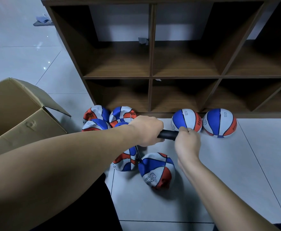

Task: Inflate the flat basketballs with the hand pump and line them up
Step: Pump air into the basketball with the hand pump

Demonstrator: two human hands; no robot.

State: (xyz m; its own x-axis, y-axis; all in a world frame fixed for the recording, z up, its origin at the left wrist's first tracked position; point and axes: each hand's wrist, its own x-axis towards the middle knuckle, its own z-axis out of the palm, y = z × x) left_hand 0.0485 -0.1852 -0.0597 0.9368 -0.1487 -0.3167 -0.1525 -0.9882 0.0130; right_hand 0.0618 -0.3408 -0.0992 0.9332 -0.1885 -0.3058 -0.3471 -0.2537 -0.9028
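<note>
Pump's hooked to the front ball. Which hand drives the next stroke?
Probably the right hand: it pinches the pump's handle end, free to pull. The left hand grips the barrel, hose running to the front ball.

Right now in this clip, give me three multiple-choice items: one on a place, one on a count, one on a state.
1. Where do the two round balls sit?
A. in the box
B. on the floor against the shelf
C. on a shelf board

2. How many round balls are lined up there?
A. two
B. four
C. six

3. The pump is
A. lying on the floor
B. held in both hands
C. in the box

Key: B, round balls touch the shelf foot; A, a second beside it; B, left hand and right hand grip the pump.
</note>
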